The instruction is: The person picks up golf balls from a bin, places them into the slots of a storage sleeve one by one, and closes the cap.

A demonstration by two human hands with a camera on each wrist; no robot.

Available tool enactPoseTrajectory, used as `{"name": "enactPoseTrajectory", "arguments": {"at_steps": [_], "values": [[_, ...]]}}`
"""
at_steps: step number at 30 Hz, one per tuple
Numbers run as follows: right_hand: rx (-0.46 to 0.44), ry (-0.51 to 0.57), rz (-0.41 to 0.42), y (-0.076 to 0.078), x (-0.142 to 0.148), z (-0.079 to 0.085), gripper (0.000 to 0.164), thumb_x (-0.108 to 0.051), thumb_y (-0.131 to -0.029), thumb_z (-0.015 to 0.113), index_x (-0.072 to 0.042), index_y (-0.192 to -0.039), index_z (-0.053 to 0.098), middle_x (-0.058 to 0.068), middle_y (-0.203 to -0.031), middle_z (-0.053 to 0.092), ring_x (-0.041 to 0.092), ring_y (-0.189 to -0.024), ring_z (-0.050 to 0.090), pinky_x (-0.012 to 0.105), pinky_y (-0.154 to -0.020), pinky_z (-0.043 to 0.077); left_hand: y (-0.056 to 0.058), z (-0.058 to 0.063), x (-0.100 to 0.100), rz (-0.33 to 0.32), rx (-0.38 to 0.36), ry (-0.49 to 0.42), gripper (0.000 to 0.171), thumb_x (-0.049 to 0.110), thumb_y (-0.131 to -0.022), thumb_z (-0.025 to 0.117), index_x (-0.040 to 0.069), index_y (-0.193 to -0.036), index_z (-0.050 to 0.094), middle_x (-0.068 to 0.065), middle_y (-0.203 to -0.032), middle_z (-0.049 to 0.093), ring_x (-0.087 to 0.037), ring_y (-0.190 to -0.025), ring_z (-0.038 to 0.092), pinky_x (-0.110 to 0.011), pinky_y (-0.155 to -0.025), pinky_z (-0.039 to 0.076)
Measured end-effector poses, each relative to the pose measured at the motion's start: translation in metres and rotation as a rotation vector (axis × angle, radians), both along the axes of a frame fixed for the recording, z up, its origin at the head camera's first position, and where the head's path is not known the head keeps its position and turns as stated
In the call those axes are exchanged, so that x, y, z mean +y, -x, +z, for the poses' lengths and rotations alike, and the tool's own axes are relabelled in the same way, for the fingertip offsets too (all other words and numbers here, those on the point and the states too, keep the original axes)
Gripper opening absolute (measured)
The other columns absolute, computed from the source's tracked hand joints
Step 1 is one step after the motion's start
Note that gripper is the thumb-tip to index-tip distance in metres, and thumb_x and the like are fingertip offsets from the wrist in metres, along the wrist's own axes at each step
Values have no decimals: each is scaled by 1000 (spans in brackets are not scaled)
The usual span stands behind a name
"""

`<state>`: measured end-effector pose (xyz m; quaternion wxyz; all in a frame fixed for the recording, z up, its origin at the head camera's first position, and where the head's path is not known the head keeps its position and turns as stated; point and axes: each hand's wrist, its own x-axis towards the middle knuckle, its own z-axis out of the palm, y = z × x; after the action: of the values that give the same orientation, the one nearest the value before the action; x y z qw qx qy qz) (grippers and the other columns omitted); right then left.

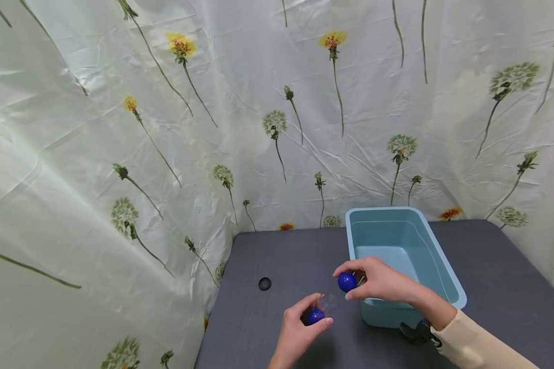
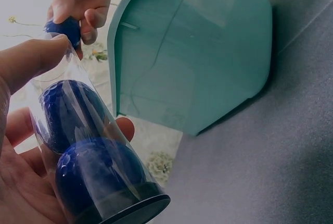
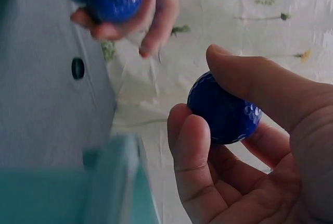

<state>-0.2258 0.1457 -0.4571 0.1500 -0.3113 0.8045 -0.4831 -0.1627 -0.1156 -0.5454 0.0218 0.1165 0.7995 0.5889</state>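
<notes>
My left hand [image 1: 300,328] grips a clear plastic tube [image 2: 86,73] with a black cap at its lower end. Inside the tube sit two blue golf balls [image 2: 99,174], one above the other. Between thumb and fingertips, my right hand [image 1: 380,279] pinches another blue golf ball [image 3: 223,109]. That ball is outside the tube, up and to the right of its uncapped end in the head view. The right hand is over the near left rim of a teal plastic bin [image 1: 443,256].
A small round black cap [image 1: 264,283] lies on the dark grey table [image 1: 281,256], left of the hands. The bin stands on the right side of the table. A floral curtain [image 1: 240,128] hangs behind and along the left side.
</notes>
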Motion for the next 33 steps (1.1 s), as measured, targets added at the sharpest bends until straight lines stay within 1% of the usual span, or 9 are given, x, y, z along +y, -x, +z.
{"name": "enactPoseTrajectory", "arguments": {"at_steps": [3,7,12,15,19,22,25,29,33], "values": [[-11,12,24,-3,-9,-4,40,-25,-86,82,-23,-123,68,1,-110,67,18,-85,67,33,-70,58,-1,-1,-1,-6,15,-13,45,37,-83,83,33,-126,67,3,-99,68,-13,-87,65,-26,-75,54],[-24,33,40,-6,-17,-7,39,-24,-86,82,-22,-122,69,0,-108,68,18,-85,67,33,-71,58,-2,0,-2,-15,26,-25,44,32,-84,83,31,-125,67,-3,-100,70,-13,-85,66,-27,-74,54],[-49,60,55,-10,-23,-10,37,-17,-86,81,-22,-121,69,1,-109,68,18,-86,66,32,-71,58,-4,1,-4,-8,24,-14,44,28,-85,83,29,-125,68,-1,-100,69,-13,-86,66,-26,-74,54],[-64,78,64,-12,-26,-12,37,-17,-86,81,-20,-121,70,1,-109,68,18,-87,67,32,-72,58,-6,1,-5,-4,23,-4,44,30,-84,83,28,-125,68,0,-101,69,-13,-87,65,-26,-75,54],[-62,70,76,-12,-29,-16,37,-23,-86,82,-21,-121,70,1,-108,68,19,-87,67,33,-71,58,-8,-1,-7,-7,30,1,44,35,-84,83,30,-125,67,-5,-103,70,-13,-87,65,-26,-75,54],[-59,54,82,-12,-31,-18,37,-26,-86,82,-22,-121,70,-1,-108,69,18,-87,67,33,-71,58,-9,-3,-7,-11,48,9,45,37,-84,82,27,-125,68,-5,-102,70,-12,-87,64,-26,-74,54],[-65,56,95,-13,-32,-19,37,-26,-87,81,-22,-121,70,0,-107,69,18,-86,67,33,-71,58,-9,-3,-7,-10,61,12,45,36,-84,83,22,-125,68,-3,-100,69,-11,-86,64,-26,-74,54],[-68,62,102,-14,-33,-20,37,-26,-87,81,-21,-122,70,1,-106,69,18,-85,67,33,-71,58,-9,-3,-5,-4,47,7,46,35,-84,83,17,-124,68,-6,-101,70,-10,-86,64,-25,-74,53],[-71,67,104,-14,-33,-22,39,-26,-87,81,-15,-123,69,1,-106,68,18,-85,67,33,-71,58,-9,-1,-4,4,26,9,46,33,-84,83,17,-125,69,-6,-102,70,-11,-87,64,-24,-74,53]]}}
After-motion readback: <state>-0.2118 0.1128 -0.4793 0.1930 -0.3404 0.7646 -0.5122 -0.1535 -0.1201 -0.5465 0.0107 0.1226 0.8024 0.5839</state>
